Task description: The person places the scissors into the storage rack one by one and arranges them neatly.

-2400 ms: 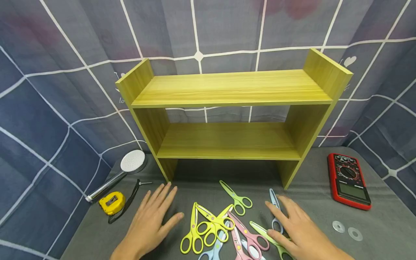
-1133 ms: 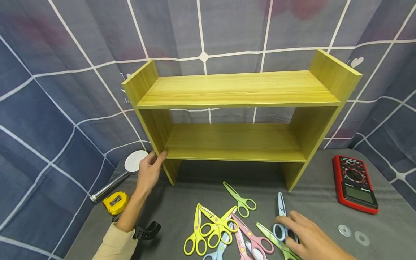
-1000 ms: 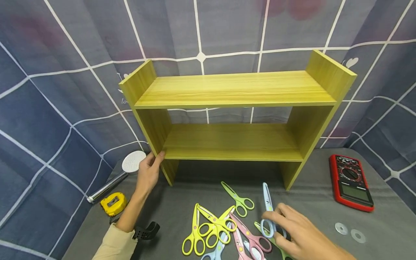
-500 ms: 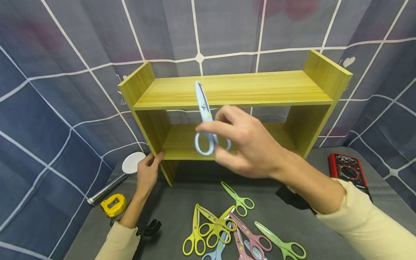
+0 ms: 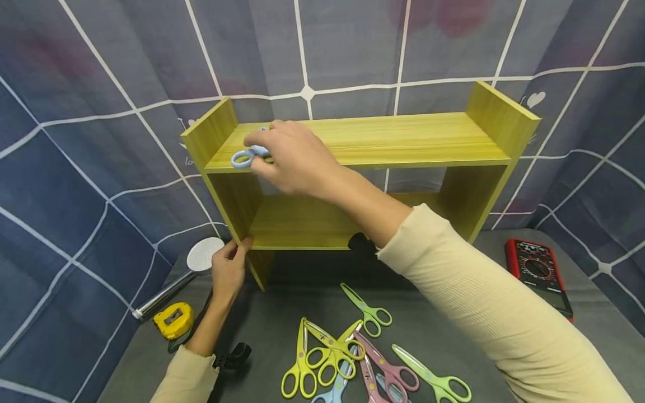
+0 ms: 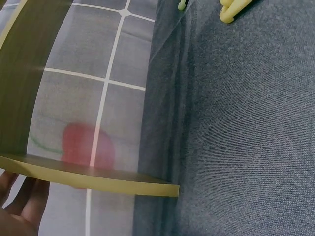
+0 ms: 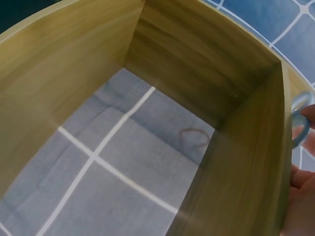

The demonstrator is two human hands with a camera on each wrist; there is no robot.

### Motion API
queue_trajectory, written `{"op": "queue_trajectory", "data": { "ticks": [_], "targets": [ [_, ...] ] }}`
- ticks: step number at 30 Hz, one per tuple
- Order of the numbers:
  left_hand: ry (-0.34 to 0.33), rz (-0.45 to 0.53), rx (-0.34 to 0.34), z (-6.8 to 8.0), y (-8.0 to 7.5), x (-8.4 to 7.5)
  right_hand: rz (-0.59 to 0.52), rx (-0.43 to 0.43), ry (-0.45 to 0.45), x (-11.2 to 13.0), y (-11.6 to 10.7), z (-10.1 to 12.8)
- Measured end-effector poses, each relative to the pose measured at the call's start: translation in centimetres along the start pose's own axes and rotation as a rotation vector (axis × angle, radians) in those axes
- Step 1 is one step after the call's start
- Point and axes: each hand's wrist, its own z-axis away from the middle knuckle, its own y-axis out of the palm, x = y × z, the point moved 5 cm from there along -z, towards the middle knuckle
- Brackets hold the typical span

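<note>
A light wood-coloured two-tier shelf [image 5: 393, 137] stands against the curtain. My left hand [image 5: 229, 274] grips its left side panel at the height of the lower board; in the left wrist view, fingers [image 6: 32, 204] lie behind the panel edge. My right hand [image 5: 297, 159] pinches light blue scissors [image 5: 258, 150] by the handles, over the left end of the top board. Their blades are mostly hidden behind the hand. In the right wrist view, the blue handle rings [image 7: 305, 129] show just beyond the top board's edge. Yellow scissors [image 5: 298, 366] lie on the grey cloth in front.
Pink scissors [image 5: 388, 366], green scissors [image 5: 369, 314], light green scissors [image 5: 428, 374] and more blue ones lie near the yellow pairs. At left are a shower head [image 5: 204, 254] and a yellow tape measure [image 5: 173, 320]. A red multimeter [image 5: 538, 274] lies at right, partly behind my sleeve.
My left hand has gone from above the cloth to the shelf's left panel. My right hand has picked up the blue scissors and carried them up and left to the top board.
</note>
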Motion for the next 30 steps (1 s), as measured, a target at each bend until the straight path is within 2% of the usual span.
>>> {"op": "queue_trajectory", "data": {
  "ticks": [3,10,15,18,21,25,28,30],
  "targets": [
    [-0.003,0.027,0.006,0.1,0.0,0.1,0.034,0.023,0.006,0.6,0.7,-1.3],
    [0.001,0.074,0.015,0.1,0.2,-0.1,0.112,0.099,0.097,1.5,1.7,-3.0],
    [-0.007,0.095,0.023,0.1,0.3,-0.1,0.158,0.068,0.087,1.5,1.9,-2.8],
    [-0.018,0.090,0.025,0.1,0.2,-0.1,0.124,0.006,0.061,1.6,1.8,-1.8],
    [-0.022,0.081,0.024,0.1,0.1,0.0,0.027,-0.106,-0.003,1.9,1.6,0.2],
    [-0.016,0.075,0.021,0.1,0.0,-0.1,-0.104,-0.277,-0.137,2.6,2.1,5.1],
    [-0.022,0.073,0.021,0.2,-0.1,-0.1,-0.187,-0.299,-0.177,2.8,3.8,10.0],
    [-0.026,0.067,0.018,0.3,-0.2,-0.1,-0.240,-0.240,-0.148,2.7,5.4,13.4]
  ]
}}
